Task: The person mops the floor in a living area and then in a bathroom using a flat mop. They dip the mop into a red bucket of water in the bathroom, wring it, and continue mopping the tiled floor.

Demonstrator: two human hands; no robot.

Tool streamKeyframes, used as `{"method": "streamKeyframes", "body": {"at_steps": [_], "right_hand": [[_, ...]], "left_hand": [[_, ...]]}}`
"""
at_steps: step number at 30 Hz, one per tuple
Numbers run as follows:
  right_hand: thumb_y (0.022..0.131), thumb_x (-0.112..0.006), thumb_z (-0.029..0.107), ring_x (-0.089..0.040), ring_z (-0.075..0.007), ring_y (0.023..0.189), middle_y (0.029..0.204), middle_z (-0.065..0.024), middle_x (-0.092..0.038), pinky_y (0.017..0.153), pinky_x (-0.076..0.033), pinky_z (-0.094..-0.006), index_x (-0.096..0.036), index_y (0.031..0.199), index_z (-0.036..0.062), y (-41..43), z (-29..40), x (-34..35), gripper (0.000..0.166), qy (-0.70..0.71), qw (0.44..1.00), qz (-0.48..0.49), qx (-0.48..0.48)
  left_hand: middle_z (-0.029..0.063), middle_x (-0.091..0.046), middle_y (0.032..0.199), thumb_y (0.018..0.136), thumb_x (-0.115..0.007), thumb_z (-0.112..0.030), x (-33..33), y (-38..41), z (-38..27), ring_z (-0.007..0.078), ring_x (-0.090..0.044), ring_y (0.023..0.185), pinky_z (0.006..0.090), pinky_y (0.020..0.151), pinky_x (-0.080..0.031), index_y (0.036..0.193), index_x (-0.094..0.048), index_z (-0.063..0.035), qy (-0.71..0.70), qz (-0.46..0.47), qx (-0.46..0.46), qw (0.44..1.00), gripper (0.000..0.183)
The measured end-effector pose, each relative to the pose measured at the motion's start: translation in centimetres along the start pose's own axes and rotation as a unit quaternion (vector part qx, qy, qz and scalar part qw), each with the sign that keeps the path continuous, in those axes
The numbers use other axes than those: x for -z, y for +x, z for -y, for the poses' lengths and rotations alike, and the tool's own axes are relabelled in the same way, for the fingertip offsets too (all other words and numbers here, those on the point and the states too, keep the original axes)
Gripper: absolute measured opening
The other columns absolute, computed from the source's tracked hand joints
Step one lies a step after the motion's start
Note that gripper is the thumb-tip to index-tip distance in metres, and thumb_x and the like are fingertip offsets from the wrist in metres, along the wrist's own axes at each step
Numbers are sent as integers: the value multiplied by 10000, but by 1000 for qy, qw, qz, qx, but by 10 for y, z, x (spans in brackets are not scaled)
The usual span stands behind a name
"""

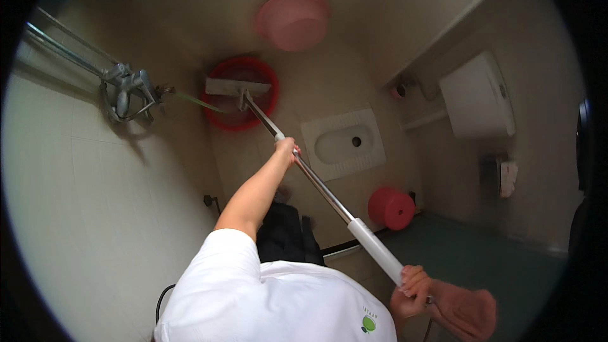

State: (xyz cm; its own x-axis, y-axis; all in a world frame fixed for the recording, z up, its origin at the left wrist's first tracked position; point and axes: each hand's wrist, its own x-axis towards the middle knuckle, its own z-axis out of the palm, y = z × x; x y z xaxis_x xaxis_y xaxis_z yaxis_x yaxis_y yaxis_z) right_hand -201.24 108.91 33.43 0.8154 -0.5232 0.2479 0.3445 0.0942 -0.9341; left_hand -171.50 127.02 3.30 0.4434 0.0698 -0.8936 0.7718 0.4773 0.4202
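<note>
A flat mop with a metal pole (323,189) slants across the view in both my hands. My left hand (287,148) wraps the pole near a white collar, partway down. Around the white grip at the upper end, my right hand (411,289) is closed. The pale, wide mop head (237,87) is at the red basin (275,86), across its opening; whether it touches the bottom is unclear. A thin greenish hose (202,102) runs from the wall tap (127,86) into the basin. Beside my right hand is a pinkish cloth-like thing (468,311), partly blurred.
A squat toilet (344,142) is set in the floor right of the pole. A pink basin (295,20) rests against the far wall. Near the doorway sill is a pink bucket-like stool (392,208). A white cistern (475,97) hangs on the right wall.
</note>
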Motion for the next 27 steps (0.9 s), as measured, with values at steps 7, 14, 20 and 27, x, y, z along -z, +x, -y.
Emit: {"method": "streamKeyframes", "body": {"at_steps": [7,14,20,27], "right_hand": [[785,-350,165,-338,-113,515,436,-8,-317,583,-302,-256,-283,488,121,8,-1,-67,307,-122,986,-53,-98],[781,-365,144,-344,-132,555,464,-14,-321,600,-306,-277,-292,507,107,13,7,-104,286,-126,984,-66,-105],[797,-379,188,-337,-156,554,549,7,-308,685,-345,-328,-275,560,105,-32,52,-63,272,-73,942,-327,-29],[735,-384,117,-368,-148,535,507,-4,-301,641,-365,-281,-269,523,109,-121,79,58,241,40,952,-302,-22]], "left_hand": [[100,-422,572,683,-336,24,2,17,15,142,-400,399,261,321,-338,810,-374,19,58,-72,103,990,133],[62,-366,495,688,-360,6,21,22,-8,142,-355,353,267,313,-321,702,-371,-1,2,-41,130,991,19],[81,-364,494,663,-396,25,14,-54,-13,172,-380,352,306,306,-355,728,-349,-9,-57,46,107,992,87],[107,-423,586,668,-439,-9,51,-140,11,222,-470,507,363,465,-460,740,-384,20,-55,147,148,977,94]]}}
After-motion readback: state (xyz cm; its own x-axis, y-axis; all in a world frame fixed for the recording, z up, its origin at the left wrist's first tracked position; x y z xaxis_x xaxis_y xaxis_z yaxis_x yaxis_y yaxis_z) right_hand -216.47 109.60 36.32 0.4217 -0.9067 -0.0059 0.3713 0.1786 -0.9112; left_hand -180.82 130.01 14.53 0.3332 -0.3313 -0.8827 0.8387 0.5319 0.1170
